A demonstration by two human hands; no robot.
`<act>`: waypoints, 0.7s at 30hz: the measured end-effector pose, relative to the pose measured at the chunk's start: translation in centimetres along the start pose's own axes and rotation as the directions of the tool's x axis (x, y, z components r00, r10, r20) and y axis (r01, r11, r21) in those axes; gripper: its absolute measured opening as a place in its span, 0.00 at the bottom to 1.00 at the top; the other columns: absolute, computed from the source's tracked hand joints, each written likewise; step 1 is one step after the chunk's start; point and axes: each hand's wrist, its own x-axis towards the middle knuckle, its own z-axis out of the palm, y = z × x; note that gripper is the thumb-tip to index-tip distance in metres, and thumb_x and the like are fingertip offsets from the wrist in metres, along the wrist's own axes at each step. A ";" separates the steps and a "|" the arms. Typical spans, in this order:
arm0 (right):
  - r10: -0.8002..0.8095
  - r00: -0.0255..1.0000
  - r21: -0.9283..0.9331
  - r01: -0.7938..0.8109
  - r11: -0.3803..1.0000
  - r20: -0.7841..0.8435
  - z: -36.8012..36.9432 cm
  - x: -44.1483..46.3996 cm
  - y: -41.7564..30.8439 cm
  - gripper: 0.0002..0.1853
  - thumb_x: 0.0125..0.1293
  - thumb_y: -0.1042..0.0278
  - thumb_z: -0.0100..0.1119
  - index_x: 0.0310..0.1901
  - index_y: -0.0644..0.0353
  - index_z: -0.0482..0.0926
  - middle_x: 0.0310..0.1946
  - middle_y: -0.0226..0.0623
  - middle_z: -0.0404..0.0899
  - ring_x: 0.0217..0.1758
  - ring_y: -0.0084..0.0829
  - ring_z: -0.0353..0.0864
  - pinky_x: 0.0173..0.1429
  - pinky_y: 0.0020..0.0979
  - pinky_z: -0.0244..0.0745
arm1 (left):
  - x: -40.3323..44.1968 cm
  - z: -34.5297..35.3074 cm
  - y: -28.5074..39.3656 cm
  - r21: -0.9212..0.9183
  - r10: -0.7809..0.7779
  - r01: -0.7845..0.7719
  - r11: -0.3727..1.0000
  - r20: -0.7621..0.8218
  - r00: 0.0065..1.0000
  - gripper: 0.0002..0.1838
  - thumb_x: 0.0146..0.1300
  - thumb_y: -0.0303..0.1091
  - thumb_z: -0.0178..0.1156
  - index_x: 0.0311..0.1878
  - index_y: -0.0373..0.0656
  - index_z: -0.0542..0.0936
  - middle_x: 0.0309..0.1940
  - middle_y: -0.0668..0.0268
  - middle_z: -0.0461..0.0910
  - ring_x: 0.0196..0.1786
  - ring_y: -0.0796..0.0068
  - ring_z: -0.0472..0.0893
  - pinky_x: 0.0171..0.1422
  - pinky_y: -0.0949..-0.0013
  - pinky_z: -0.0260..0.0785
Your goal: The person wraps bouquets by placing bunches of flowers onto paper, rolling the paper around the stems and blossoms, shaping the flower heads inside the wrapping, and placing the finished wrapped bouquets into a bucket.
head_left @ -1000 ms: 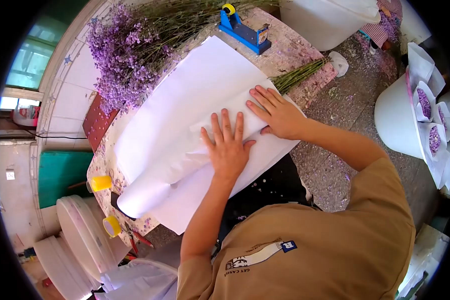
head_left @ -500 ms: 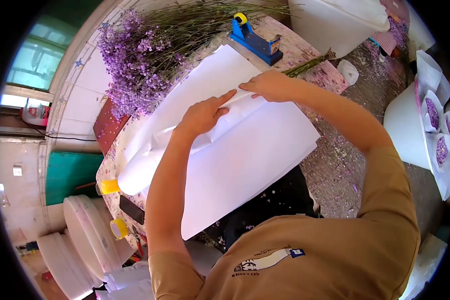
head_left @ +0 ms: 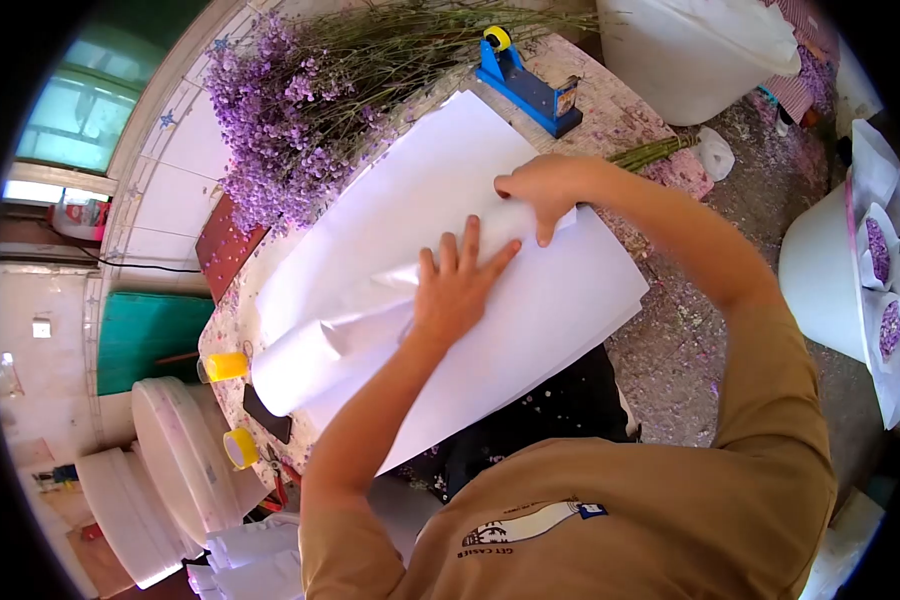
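Note:
Large white sheets of wrapping paper (head_left: pixel 540 320) lie across the table, the upper layer folded over into a loose, creased roll. My left hand (head_left: pixel 455 290) rests on the fold with its fingers spread. Farther up the roll, my right hand (head_left: pixel 550 195) grips the paper, thumb on the near side and fingers over the top. Green stems (head_left: pixel 655 152), tied near their end, stick out past my right wrist; whether they run inside the paper is hidden. Purple dried flowers (head_left: pixel 285 120) on long stems lie along the far left side.
A blue tape dispenser (head_left: pixel 530 90) stands beyond the paper. At the left edge are yellow tape rolls (head_left: pixel 240 448), a dark phone (head_left: pixel 267 415) and red-handled pliers (head_left: pixel 280 487). White tubs stand around the table, one (head_left: pixel 825 260) holding wrapped purple bunches. Another person is partly visible at upper right.
My left hand has moved toward me and to the right, going from a pinch at the paper's edge to spread fingers. My right hand has shifted slightly right, its thumb now turned down.

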 end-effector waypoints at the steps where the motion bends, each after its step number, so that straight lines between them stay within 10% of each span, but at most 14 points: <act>1: -0.011 1.000 -0.079 0.012 0.997 0.018 0.6 0.3 -0.3 0.43 0.41 0.54 0.85 0.61 0.62 0.78 0.50 0.48 0.85 0.54 0.51 0.85 0.56 0.48 0.80 | -0.3 -1.1 0.9 -0.054 -0.032 0.032 0.998 -0.005 0.999 0.40 0.60 0.36 0.64 0.77 0.75 0.71 0.75 0.52 0.69 0.62 0.50 0.74 0.58 0.47 0.69; 6: 0.051 0.998 -0.124 -0.046 0.991 0.036 1.5 -0.7 -1.2 0.35 0.43 0.61 0.81 0.55 0.64 0.81 0.45 0.49 0.88 0.48 0.50 0.88 0.49 0.47 0.83 | 4.6 -3.5 2.0 -0.291 -0.315 0.339 0.895 0.128 0.941 0.42 0.53 0.41 0.74 0.75 0.55 0.74 0.70 0.52 0.75 0.61 0.53 0.78 0.62 0.46 0.67; 8: 0.020 1.000 -0.035 -0.021 0.999 -0.018 1.6 -1.6 -1.3 0.29 0.44 0.64 0.78 0.50 0.64 0.83 0.46 0.50 0.88 0.48 0.49 0.88 0.48 0.47 0.83 | 9.5 -3.4 0.6 -0.369 -0.216 0.533 0.762 0.631 0.745 0.39 0.46 0.42 0.77 0.66 0.46 0.82 0.55 0.53 0.86 0.53 0.55 0.84 0.59 0.52 0.72; 11: 0.059 0.997 0.019 -0.058 0.998 -0.043 2.1 -3.1 0.4 0.27 0.44 0.61 0.79 0.48 0.64 0.85 0.44 0.50 0.88 0.48 0.50 0.88 0.49 0.45 0.83 | 13.8 -2.1 -0.8 -0.497 0.082 0.537 0.681 0.781 0.619 0.35 0.42 0.41 0.78 0.58 0.43 0.86 0.46 0.53 0.89 0.49 0.53 0.88 0.55 0.54 0.78; 16: 0.098 0.942 0.415 0.047 0.908 -0.322 -2.9 -7.0 6.0 0.36 0.48 0.49 0.82 0.55 0.64 0.84 0.41 0.43 0.90 0.47 0.38 0.88 0.52 0.38 0.81 | 19.6 -1.2 -2.1 -0.693 0.265 0.414 0.591 0.651 0.711 0.32 0.39 0.38 0.77 0.53 0.39 0.87 0.40 0.54 0.90 0.43 0.58 0.89 0.50 0.58 0.80; 18: 0.323 0.755 0.705 0.248 0.665 -0.570 -6.0 -7.0 8.6 0.27 0.58 0.52 0.79 0.50 0.66 0.87 0.40 0.39 0.89 0.47 0.29 0.86 0.50 0.34 0.80 | 21.8 -1.7 -2.5 -0.694 0.293 0.449 0.563 0.675 0.677 0.35 0.40 0.36 0.77 0.58 0.39 0.85 0.44 0.53 0.89 0.45 0.57 0.88 0.52 0.57 0.80; 21: 0.576 0.600 0.742 0.043 0.669 -0.554 -7.8 -4.1 11.5 0.18 0.65 0.56 0.75 0.44 0.65 0.89 0.40 0.36 0.89 0.44 0.25 0.85 0.49 0.32 0.78 | 23.9 0.7 -2.3 -0.671 0.292 0.489 0.557 0.709 0.641 0.36 0.42 0.35 0.77 0.60 0.40 0.84 0.47 0.53 0.88 0.48 0.57 0.87 0.55 0.56 0.80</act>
